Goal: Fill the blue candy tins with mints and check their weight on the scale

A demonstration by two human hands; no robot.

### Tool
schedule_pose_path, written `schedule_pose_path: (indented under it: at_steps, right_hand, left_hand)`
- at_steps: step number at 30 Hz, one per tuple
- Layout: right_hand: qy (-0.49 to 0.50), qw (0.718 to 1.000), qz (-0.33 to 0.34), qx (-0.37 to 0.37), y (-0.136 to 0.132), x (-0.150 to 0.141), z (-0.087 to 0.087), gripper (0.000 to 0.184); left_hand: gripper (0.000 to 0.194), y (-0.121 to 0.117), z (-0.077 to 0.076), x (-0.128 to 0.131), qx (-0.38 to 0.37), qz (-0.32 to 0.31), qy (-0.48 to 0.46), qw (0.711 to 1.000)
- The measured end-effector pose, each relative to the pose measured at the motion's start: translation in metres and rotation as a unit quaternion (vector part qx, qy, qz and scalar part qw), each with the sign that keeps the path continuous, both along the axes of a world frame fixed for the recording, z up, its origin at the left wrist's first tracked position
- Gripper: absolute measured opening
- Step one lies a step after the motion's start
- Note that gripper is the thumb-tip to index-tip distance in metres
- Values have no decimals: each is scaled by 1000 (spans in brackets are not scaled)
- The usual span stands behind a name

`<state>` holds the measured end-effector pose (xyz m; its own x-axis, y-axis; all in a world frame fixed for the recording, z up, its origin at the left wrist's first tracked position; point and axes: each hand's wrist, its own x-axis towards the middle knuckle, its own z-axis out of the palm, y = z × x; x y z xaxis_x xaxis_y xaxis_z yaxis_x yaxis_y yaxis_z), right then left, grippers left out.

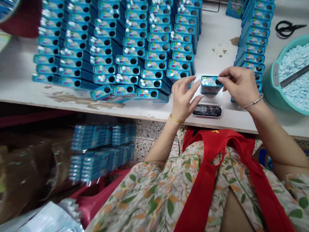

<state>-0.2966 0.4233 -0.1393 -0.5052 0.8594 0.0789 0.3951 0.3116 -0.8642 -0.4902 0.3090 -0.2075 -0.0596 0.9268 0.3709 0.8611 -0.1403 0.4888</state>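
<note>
A small blue candy tin stands upright on a digital kitchen scale, a few white candies lying on its lid. My left hand is beside the tin's left side, fingers apart and holding nothing I can see. At the tin's right end, my right hand has its thumb and fingertips pinched together over the round opening. Whatever is between those fingertips is too small or hidden to make out. The scale's lit display faces me, but its digits are hard to read.
Rows of blue tins, many topped with white candies, fill the table's left. Another column of tins stands right. A teal bucket of pale candies holds a grey-handled scoop. Black scissors lie behind it. Wrapped tin stacks sit below the table.
</note>
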Motion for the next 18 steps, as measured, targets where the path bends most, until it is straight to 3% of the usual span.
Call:
schedule_pose_path:
  at_steps: [3, 11, 15, 18]
  right_hand:
    - [4, 1000, 4, 7, 0, -4, -4, 27]
    - [102, 990, -82, -56, -6, 11, -29, 46]
    - [97, 986, -125, -44, -10, 30, -18, 37]
    - [69, 977, -199, 15, -4, 80, -5, 25]
  left_hand:
    - [58, 6, 4, 11, -21, -14, 11, 1000]
    - [54, 26, 16, 40, -41, -57, 40, 997]
    - [58, 32, 19, 43, -41, -56, 22, 997]
    - [56, 28, 15, 39, -28, 6, 11, 1000]
